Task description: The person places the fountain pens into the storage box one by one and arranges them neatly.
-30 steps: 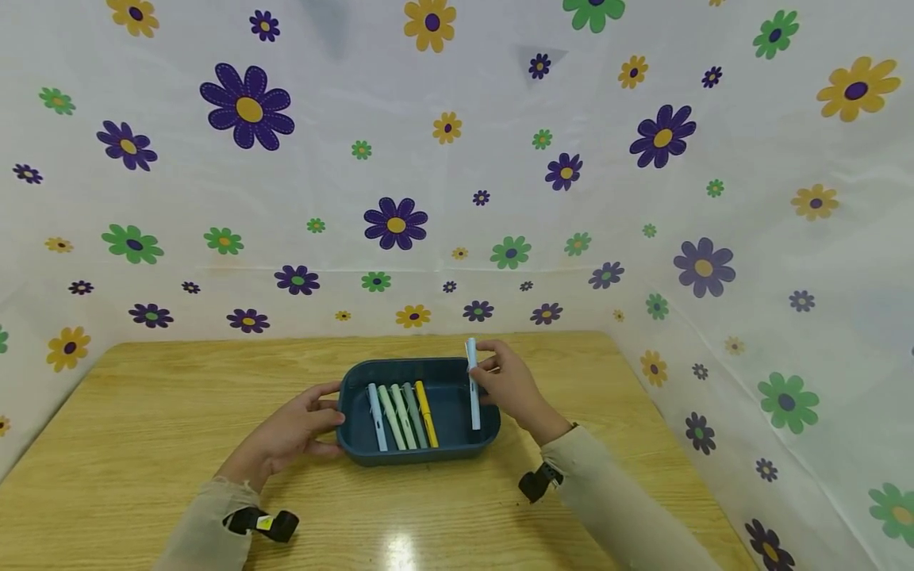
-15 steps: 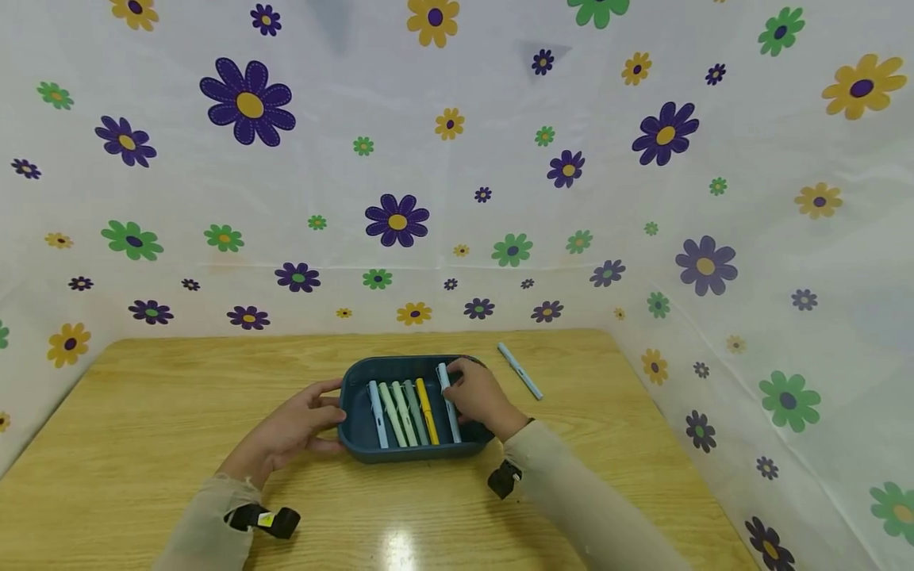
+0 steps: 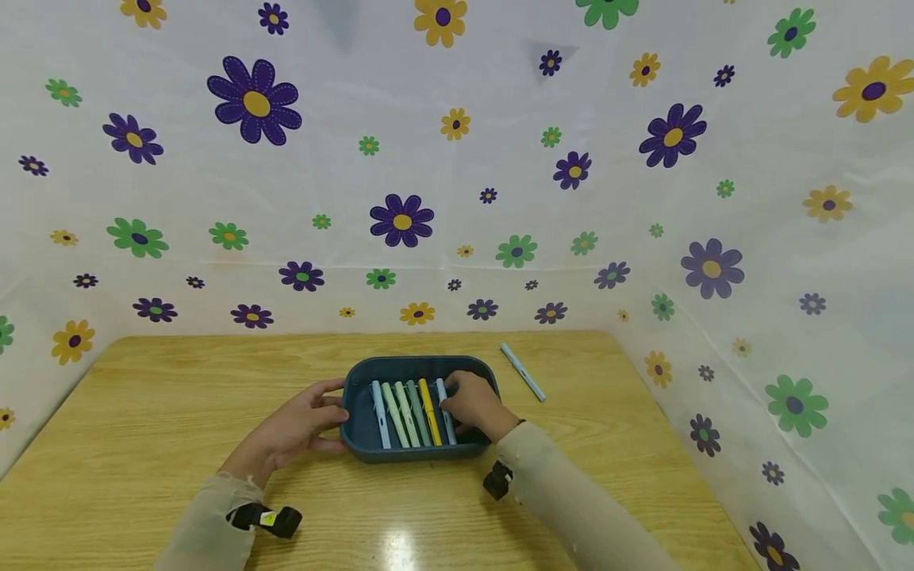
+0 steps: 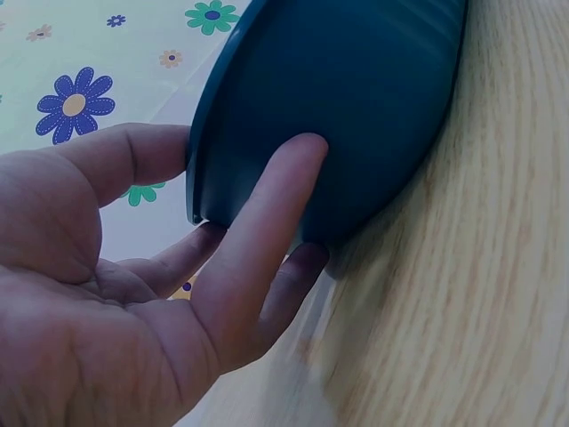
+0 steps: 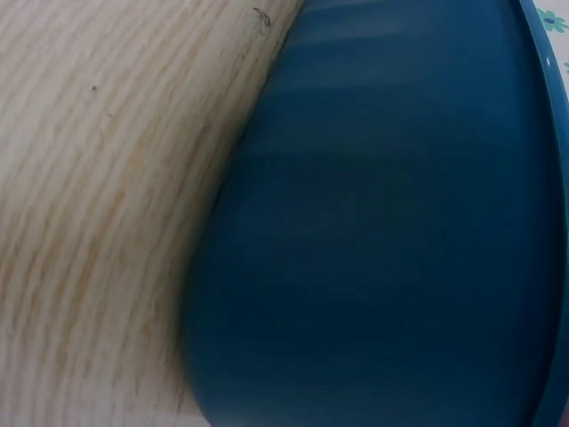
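A dark blue tray point(image 3: 421, 455) stands on the table with pens in a row inside. From the left come a light blue pen point(image 3: 382, 416), two pale green pens point(image 3: 394, 416), a grey-green pen point(image 3: 421, 424) and a yellow pen point(image 3: 431, 414). Right of the yellow one, my right hand point(image 3: 474, 403) pinches another light blue pen point(image 3: 449, 430), low in the tray. My left hand point(image 3: 303, 424) touches the tray's left end with spread fingers point(image 4: 267, 227) against its outer wall. In the right wrist view the tray wall point(image 5: 373, 222) fills most of the picture, hiding the pens.
One more light blue pen point(image 3: 524, 373) lies slanted on the wooden table point(image 3: 214, 381), behind and right of the tray. A white flower-printed sheet point(image 3: 321, 174) hangs along the table's back and right side.
The right hand has carried its light blue pen left and down into the tray, beside the yellow pen. The pen on the table came into view. My left hand stays at the tray's end.
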Demonstrator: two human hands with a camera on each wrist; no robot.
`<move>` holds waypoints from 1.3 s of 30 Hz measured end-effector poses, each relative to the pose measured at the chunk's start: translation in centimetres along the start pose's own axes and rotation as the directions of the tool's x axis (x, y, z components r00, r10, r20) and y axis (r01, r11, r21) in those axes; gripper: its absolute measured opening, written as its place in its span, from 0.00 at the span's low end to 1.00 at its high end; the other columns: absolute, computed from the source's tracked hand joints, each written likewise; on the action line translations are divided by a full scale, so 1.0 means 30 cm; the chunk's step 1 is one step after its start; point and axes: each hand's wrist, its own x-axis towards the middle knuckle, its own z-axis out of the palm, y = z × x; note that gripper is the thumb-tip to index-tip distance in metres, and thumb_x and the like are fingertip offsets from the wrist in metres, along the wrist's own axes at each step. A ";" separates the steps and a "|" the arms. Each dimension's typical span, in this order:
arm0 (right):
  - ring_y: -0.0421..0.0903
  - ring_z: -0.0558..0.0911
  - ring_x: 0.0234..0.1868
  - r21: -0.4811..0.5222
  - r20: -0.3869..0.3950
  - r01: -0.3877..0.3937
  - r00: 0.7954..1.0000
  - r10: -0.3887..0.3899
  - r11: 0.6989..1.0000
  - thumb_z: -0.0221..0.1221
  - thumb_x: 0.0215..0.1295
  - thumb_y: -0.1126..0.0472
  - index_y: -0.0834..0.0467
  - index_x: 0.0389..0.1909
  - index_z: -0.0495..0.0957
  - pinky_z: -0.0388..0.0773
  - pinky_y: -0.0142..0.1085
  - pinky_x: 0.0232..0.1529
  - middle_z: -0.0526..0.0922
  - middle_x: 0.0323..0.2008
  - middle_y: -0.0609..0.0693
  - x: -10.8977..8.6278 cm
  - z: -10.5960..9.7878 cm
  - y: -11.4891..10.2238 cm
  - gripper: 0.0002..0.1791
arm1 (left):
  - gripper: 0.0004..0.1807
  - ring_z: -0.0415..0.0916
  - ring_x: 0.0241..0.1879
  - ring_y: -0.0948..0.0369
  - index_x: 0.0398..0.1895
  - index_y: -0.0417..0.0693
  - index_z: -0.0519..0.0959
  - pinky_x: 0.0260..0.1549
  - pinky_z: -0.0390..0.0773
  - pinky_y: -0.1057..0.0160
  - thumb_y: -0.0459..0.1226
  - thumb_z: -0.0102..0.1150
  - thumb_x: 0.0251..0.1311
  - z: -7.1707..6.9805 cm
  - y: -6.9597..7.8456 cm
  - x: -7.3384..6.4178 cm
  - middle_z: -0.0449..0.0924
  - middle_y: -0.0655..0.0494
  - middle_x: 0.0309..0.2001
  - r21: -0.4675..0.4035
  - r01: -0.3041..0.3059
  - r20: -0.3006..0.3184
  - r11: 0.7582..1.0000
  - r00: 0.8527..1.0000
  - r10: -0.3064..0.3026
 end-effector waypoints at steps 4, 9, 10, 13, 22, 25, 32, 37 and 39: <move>0.49 0.84 0.27 0.030 0.027 -0.010 1.000 0.009 1.000 0.65 0.69 0.66 0.64 0.60 0.77 0.86 0.39 0.21 0.81 0.36 0.56 0.004 -0.002 -0.007 0.20 | 0.40 0.74 0.63 0.42 0.82 0.43 0.48 0.47 0.86 0.45 0.32 0.55 0.73 -0.002 0.000 0.002 0.59 0.28 0.73 0.005 -0.001 0.000 1.000 1.000 0.001; 0.49 0.83 0.28 0.078 0.051 -0.026 0.998 0.022 0.997 0.64 0.69 0.66 0.64 0.61 0.76 0.86 0.41 0.22 0.80 0.36 0.57 0.006 0.005 -0.018 0.21 | 0.40 0.75 0.63 0.42 0.82 0.42 0.48 0.47 0.87 0.45 0.32 0.55 0.72 -0.004 -0.002 0.004 0.59 0.28 0.73 0.010 -0.002 -0.003 1.000 1.000 0.002; 0.50 0.83 0.28 0.084 0.055 -0.027 0.998 0.022 0.996 0.64 0.69 0.66 0.64 0.62 0.76 0.86 0.41 0.23 0.80 0.36 0.57 0.006 0.007 -0.019 0.21 | 0.40 0.75 0.63 0.42 0.82 0.42 0.48 0.47 0.87 0.45 0.32 0.55 0.72 -0.004 -0.002 0.003 0.59 0.28 0.73 0.010 -0.002 -0.003 1.000 1.000 0.002; 0.50 0.84 0.29 0.095 0.061 -0.032 0.998 0.026 0.995 0.64 0.70 0.66 0.64 0.64 0.74 0.86 0.40 0.23 0.80 0.37 0.57 0.004 0.010 -0.022 0.23 | 0.40 0.76 0.61 0.44 0.82 0.42 0.48 0.47 0.87 0.45 0.32 0.55 0.72 -0.003 -0.002 0.002 0.59 0.28 0.73 0.012 -0.002 -0.002 1.000 1.000 0.002; 0.49 0.85 0.31 0.111 0.068 0.092 0.993 -0.099 0.990 0.62 0.72 0.64 0.65 0.66 0.71 0.87 0.41 0.26 0.82 0.36 0.56 -0.030 -0.040 -0.008 0.24 | 0.40 0.78 0.59 0.46 0.82 0.41 0.48 0.46 0.87 0.46 0.32 0.56 0.72 0.000 -0.005 0.004 0.59 0.27 0.72 0.013 -0.004 0.005 1.000 1.000 0.004; 0.49 0.84 0.29 0.132 -0.026 0.217 0.976 -0.216 0.967 0.61 0.74 0.64 0.64 0.65 0.72 0.87 0.40 0.28 0.82 0.36 0.54 -0.041 -0.098 0.005 0.22 | 0.40 0.78 0.58 0.47 0.82 0.41 0.49 0.46 0.87 0.46 0.32 0.56 0.72 0.001 -0.007 0.004 0.59 0.27 0.72 0.009 0.000 0.004 1.000 1.000 0.000; 0.51 0.83 0.37 -0.007 -0.354 0.241 0.907 -0.228 0.970 0.60 0.75 0.61 0.60 0.59 0.78 0.84 0.43 0.38 0.83 0.41 0.56 -0.002 -0.279 0.151 0.15 | 0.40 0.78 0.58 0.47 0.82 0.41 0.49 0.46 0.87 0.45 0.32 0.56 0.72 0.003 -0.009 0.000 0.59 0.27 0.72 0.000 -0.006 0.008 1.000 1.000 0.006; 0.58 0.82 0.52 -0.164 -0.267 0.056 0.959 -0.099 0.985 0.58 0.75 0.60 0.66 0.61 0.76 0.82 0.53 0.52 0.83 0.52 0.63 0.024 -0.344 0.297 0.19 | 0.41 0.78 0.58 0.47 0.82 0.42 0.48 0.46 0.87 0.45 0.32 0.56 0.72 0.000 -0.008 0.003 0.59 0.27 0.72 -0.005 -0.011 0.013 1.000 1.000 0.011; 0.60 0.82 0.52 -0.216 -0.205 0.020 0.976 -0.066 0.976 0.59 0.75 0.60 0.68 0.61 0.75 0.83 0.53 0.51 0.82 0.53 0.65 0.020 -0.350 0.330 0.20 | 0.41 0.78 0.58 0.47 0.82 0.41 0.48 0.46 0.87 0.45 0.32 0.56 0.72 0.000 -0.007 0.004 0.58 0.27 0.72 -0.004 -0.013 0.017 1.000 1.000 0.013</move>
